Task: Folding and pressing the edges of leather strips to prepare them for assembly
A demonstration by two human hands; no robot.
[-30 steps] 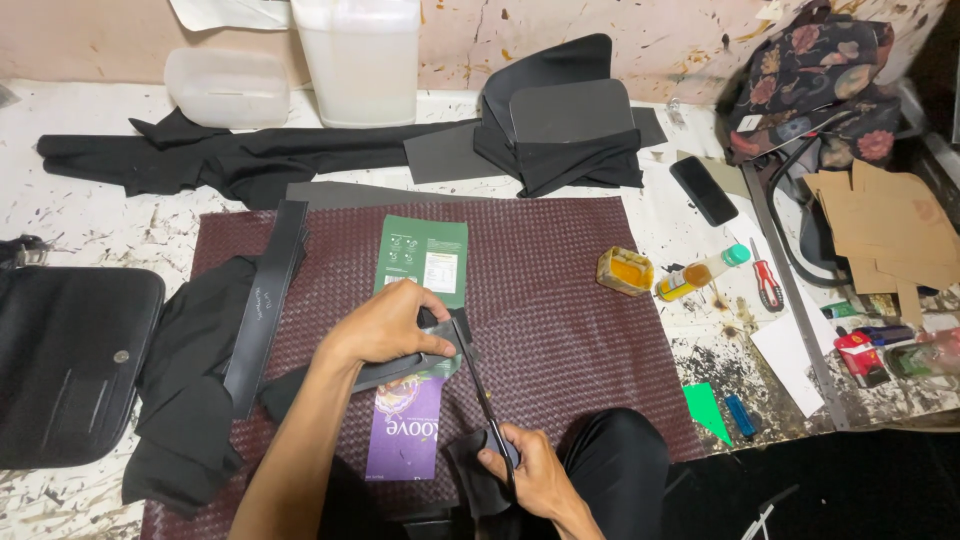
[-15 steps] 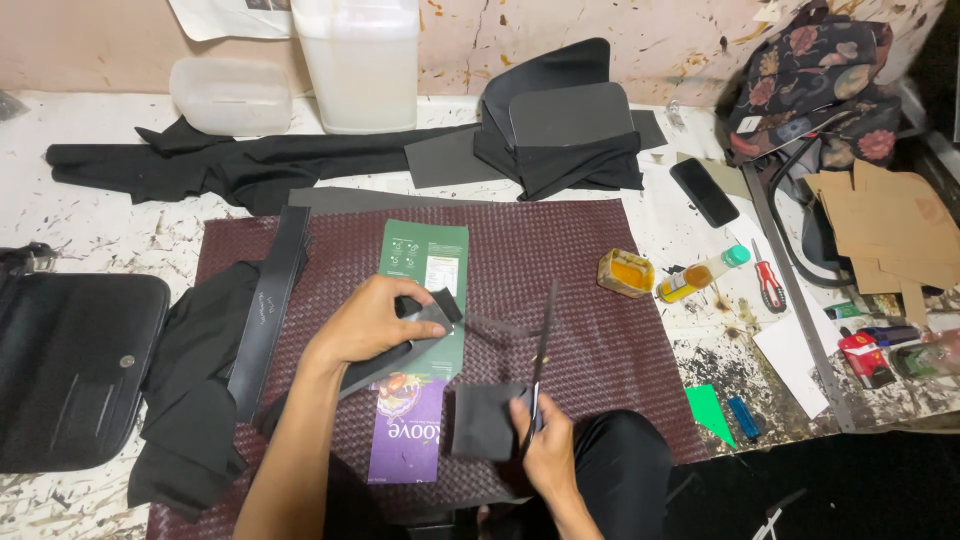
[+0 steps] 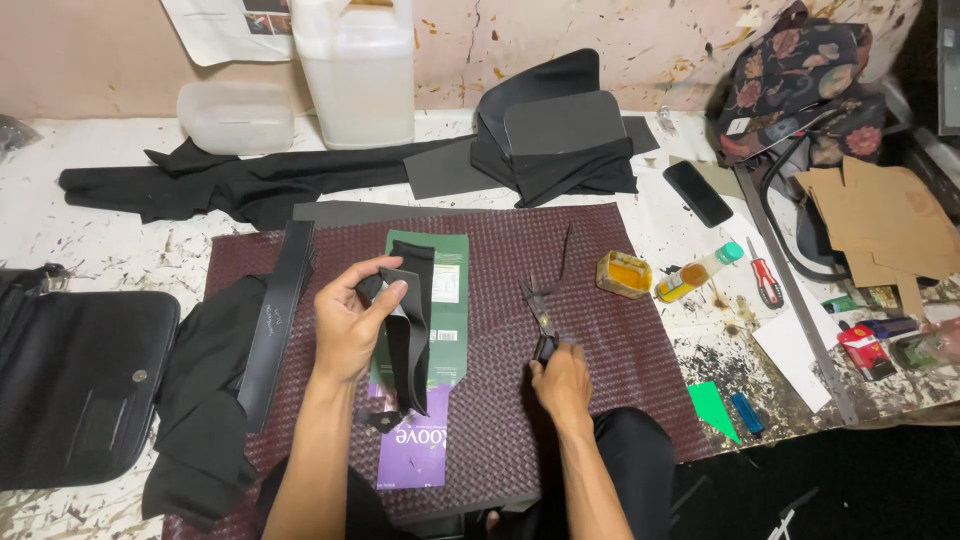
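My left hand point(image 3: 352, 318) holds up a cut black strip of material point(image 3: 408, 335) that hangs down over a green and purple printed card point(image 3: 432, 300). My right hand point(image 3: 562, 382) grips the handles of black scissors point(image 3: 548, 300), whose blades point away from me, slightly apart, above the maroon woven mat point(image 3: 600, 330). The two hands are apart, with the card lying between them on the mat.
A long black strap point(image 3: 275, 320) and black cloth point(image 3: 200, 370) lie at the mat's left, a black case point(image 3: 75, 385) beyond. A glue tin point(image 3: 623, 273), small bottle point(image 3: 698, 271), phone point(image 3: 700, 192), cardboard pieces point(image 3: 880, 220) and a floral bag point(image 3: 800, 80) sit to the right.
The cut through the black piece ended; my left hand lifted the freed strip upright, and my right hand swung the scissors to the right and away. The small offcut near my right hand is gone from view.
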